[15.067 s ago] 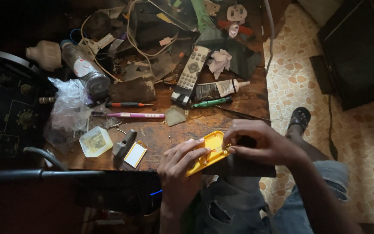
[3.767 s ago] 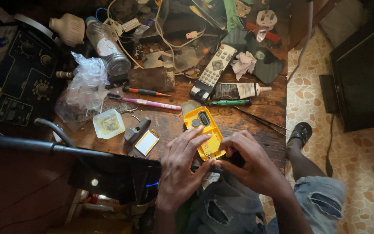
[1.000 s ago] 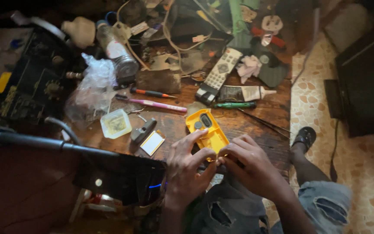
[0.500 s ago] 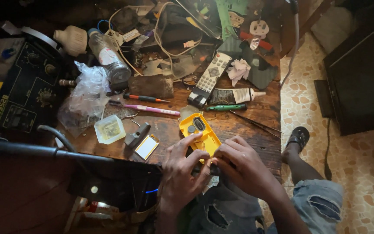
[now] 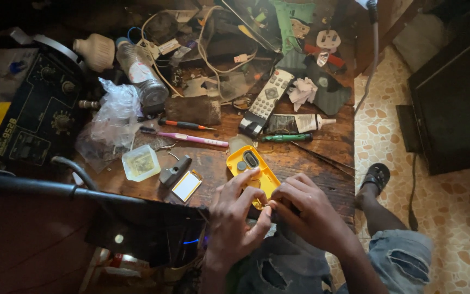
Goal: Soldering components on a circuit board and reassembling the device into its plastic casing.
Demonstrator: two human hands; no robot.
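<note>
Since half a second ago, yellow phone case (image 5: 252, 170): barely shifted, near table edge, long axis running from my hands up-left toward the remote (image 5: 266, 102). My left hand (image 5: 234, 218) grips its near end, fingers laid over it; my right hand (image 5: 307, 211) pinches its lower corner. Beyond: green screwdriver (image 5: 286, 138), glue tube (image 5: 296, 123), pink pen (image 5: 191, 139). Left: small mirror (image 5: 186, 185), clear box (image 5: 140, 163).

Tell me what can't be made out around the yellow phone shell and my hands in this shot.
- Head view: near end of the yellow shell, covered by the left hand and right hand.
- Whatever the fingertips pinch: too small, shadowed.
- Clear tub contents: too small.
- Black unit: cut off by the left edge.
</note>
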